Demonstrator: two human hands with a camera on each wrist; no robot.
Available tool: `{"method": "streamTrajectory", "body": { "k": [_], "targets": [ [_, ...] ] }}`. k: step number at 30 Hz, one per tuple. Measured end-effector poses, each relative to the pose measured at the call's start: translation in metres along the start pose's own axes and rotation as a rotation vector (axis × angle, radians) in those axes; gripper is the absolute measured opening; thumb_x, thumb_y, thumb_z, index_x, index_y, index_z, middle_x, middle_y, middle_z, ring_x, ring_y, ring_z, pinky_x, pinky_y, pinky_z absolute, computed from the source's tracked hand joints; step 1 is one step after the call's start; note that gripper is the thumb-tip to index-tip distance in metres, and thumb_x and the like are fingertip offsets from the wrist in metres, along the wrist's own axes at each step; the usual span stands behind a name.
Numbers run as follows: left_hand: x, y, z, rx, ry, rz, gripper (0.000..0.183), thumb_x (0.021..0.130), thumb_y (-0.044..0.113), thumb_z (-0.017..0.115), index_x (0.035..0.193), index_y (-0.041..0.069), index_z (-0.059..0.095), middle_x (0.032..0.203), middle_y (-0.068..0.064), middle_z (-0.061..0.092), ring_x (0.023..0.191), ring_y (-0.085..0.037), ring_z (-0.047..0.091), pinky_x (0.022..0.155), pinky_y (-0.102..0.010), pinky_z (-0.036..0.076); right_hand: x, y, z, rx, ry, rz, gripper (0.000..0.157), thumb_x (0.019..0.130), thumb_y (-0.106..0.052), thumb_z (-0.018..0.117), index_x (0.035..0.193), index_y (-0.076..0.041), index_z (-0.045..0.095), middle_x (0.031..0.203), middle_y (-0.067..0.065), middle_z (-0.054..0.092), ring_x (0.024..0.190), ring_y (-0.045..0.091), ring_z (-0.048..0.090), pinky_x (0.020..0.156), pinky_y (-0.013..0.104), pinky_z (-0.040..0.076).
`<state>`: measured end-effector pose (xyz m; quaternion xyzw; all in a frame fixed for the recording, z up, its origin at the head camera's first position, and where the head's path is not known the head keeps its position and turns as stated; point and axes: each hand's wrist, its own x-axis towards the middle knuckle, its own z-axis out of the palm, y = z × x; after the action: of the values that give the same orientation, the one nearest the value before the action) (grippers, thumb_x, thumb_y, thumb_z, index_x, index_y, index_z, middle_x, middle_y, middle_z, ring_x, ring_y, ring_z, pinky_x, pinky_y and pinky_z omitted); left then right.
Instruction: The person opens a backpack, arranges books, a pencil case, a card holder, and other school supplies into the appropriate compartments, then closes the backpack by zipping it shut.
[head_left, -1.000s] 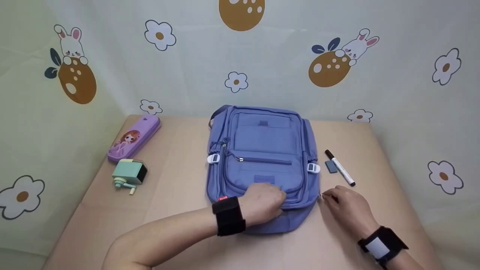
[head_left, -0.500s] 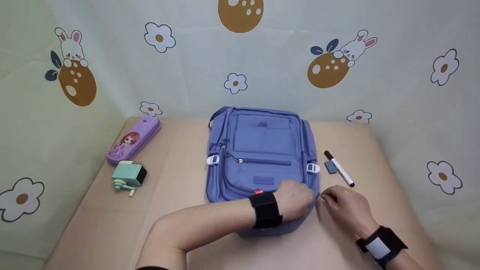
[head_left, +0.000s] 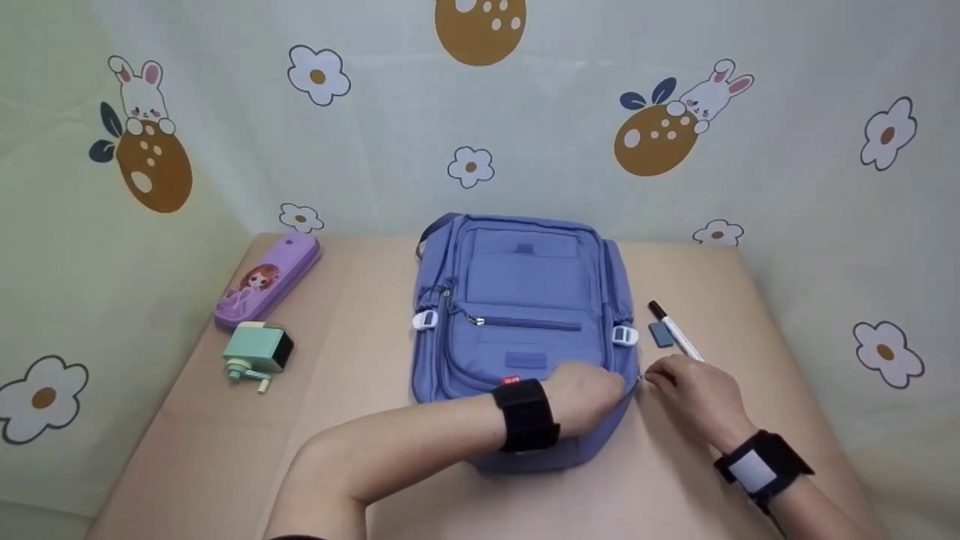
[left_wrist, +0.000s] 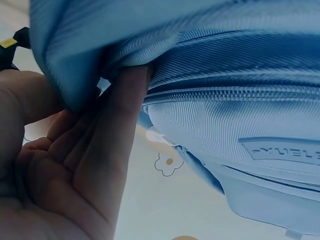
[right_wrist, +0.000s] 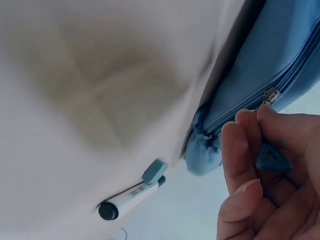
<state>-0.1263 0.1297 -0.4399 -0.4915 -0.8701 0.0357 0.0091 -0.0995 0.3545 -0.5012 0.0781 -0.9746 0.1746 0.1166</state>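
A blue backpack [head_left: 536,281] lies front side up on the table. My left hand [head_left: 585,399] reaches across its lower front. In the left wrist view, the thumb and fingers grip a fold of the backpack's fabric [left_wrist: 75,55] beside a zipper [left_wrist: 225,94]. Beside the lower right edge of the bag is my right hand [head_left: 697,394]. It pinches a zipper pull [right_wrist: 272,159], whose blue triangular end shows below the fingertips. The metal slider [right_wrist: 271,95] sits on the side zipper just beyond them.
Right of the bag lie a white marker [head_left: 679,334] with a black cap and a small blue-grey eraser [head_left: 661,334]. At the table's left are a purple pencil case [head_left: 270,279] and a green crank pencil sharpener [head_left: 257,349]. A patterned curtain [head_left: 375,127] surrounds the table.
My left hand has shifted right across the bag's lower front to its right corner. The right hand has edged slightly away along the bag's side, covering the marker's near end.
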Motion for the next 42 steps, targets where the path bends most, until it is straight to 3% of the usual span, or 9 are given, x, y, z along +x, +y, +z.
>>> {"method": "streamTrajectory", "body": {
  "k": [13,20,26,33,42],
  "targets": [
    [0.0,-0.006,0.002,-0.031,-0.043,0.053,0.005,0.095,0.009,0.063,0.096,0.013,0.065,0.083,0.0,0.069,0.072,-0.016,0.067,0.055,-0.033,0.056,0.056,0.018,0.011,-0.06,-0.04,0.03,0.007,0.095,-0.014,0.072,0.092,-0.01,0.076,0.09,0.008,0.074,0.081,0.032,0.071,0.068,0.052,0.055],
    [0.001,-0.007,0.002,-0.055,-0.045,0.074,0.007,0.1,0.011,0.058,0.096,0.012,0.064,0.083,-0.002,0.069,0.075,-0.019,0.069,0.059,-0.034,0.057,0.081,0.024,0.018,-0.06,0.002,0.07,0.011,0.096,-0.013,0.065,0.092,-0.009,0.075,0.092,0.01,0.074,0.082,0.035,0.07,0.068,0.055,0.053],
    [0.002,-0.011,0.001,-0.074,-0.064,0.085,0.008,0.101,0.011,0.056,0.097,0.011,0.063,0.086,-0.003,0.07,0.079,-0.02,0.069,0.065,-0.034,0.057,0.085,0.025,0.021,-0.05,0.0,0.092,0.014,0.096,-0.014,0.063,0.092,-0.01,0.075,0.093,0.01,0.074,0.081,0.034,0.07,0.068,0.056,0.053],
    [0.001,-0.012,0.001,-0.078,-0.07,0.084,0.008,0.1,0.011,0.057,0.097,0.012,0.064,0.085,-0.003,0.07,0.077,-0.021,0.069,0.062,-0.035,0.057,0.085,0.023,0.022,-0.04,-0.002,0.097,0.015,0.096,-0.014,0.063,0.091,-0.01,0.077,0.093,0.011,0.075,0.082,0.035,0.07,0.07,0.056,0.053],
    [-0.016,-0.022,-0.013,-0.254,-0.101,0.078,0.018,0.1,0.028,0.063,0.088,0.015,0.063,0.077,0.003,0.063,0.072,-0.015,0.064,0.064,-0.032,0.053,0.084,0.023,0.025,-0.042,-0.006,0.105,0.017,0.096,-0.014,0.063,0.093,-0.012,0.08,0.095,0.01,0.076,0.081,0.036,0.071,0.067,0.056,0.053]
  ]
}}
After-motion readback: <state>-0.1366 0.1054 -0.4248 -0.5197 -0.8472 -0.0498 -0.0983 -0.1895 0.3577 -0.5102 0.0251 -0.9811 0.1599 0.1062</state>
